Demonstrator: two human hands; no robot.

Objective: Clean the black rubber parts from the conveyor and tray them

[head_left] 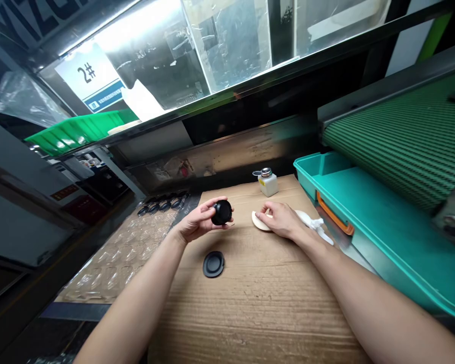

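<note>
My left hand (199,221) is closed around a small round black cup-shaped part (223,212), raised over the cardboard with its hollow side facing me. Fingers of my right hand (282,218) pinch the edge of a cream-coloured round pad (259,222), low over the cardboard; whether the pad still touches the surface I cannot tell. Below my left hand, a flat black disc (214,264) with a ringed centre lies on the cardboard. A crumpled white cloth or tissue (315,225) sits partly hidden behind my right wrist.
Brown cardboard (265,303) covers the worktop. At its back stands a white dispenser bottle (268,184) with a metal top. A clear moulded tray (117,253) on the left holds several black parts. To the right are a teal bin (358,202) and a green conveyor belt (409,136).
</note>
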